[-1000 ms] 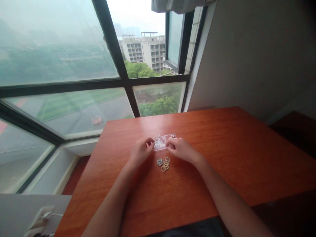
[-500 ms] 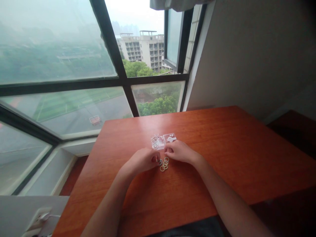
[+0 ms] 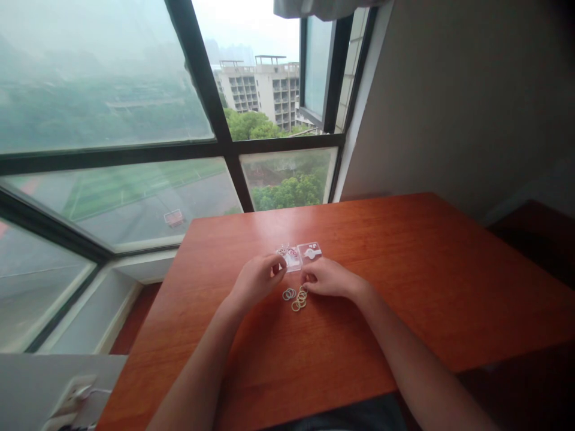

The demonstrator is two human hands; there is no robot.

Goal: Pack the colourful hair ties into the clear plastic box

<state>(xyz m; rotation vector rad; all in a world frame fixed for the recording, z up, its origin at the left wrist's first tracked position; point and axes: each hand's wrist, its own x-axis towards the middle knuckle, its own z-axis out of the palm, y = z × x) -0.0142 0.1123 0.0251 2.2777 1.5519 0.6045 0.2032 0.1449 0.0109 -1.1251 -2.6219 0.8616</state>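
Observation:
A small clear plastic box lies on the table with its lid folded back to the right. Rings of pinkish and dark colours sit in its compartments. My left hand is at the box's front left corner, thumb and fingers pinched together; whatever is between them is hidden. Below it, a few pale grey rings overlap on the table. A row of several yellowish rings lies beside them. My right hand is curled, its fingertips at the uppermost yellowish ring; I cannot tell whether they grip it.
The reddish-brown wooden table runs up to dark-framed windows at the back and left. A grey wall rises on the right. A wall socket with a white plug is at the lower left.
My left hand has moved up and slightly left, from the grey rings to the box, and those rings now show fully. My right hand has shifted slightly down toward the yellowish rings.

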